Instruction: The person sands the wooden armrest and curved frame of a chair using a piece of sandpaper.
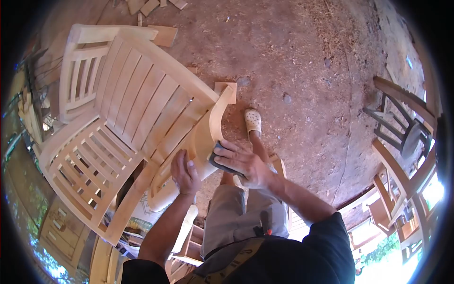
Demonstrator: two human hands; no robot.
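Observation:
A pale wooden slatted bench [142, 90] stands at the left, with a wide curved armrest [203, 135] on the side nearest me. My right hand [241, 161] is closed around a dark sanding block [222, 158], which lies against the outer edge of the armrest. Just to the left, my left hand [185, 174] touches the near part of the armrest; its fingers are partly turned away and what they hold, if anything, is hidden. The face of the block is out of sight.
Wood offcuts [163, 35] lie on the dirt floor [293, 57] at the top left. A dark chair [406, 123] and pale wooden chair frames [395, 165] stand at the right. Below the bench are a patterned sack [144, 213] and wooden furniture [191, 244].

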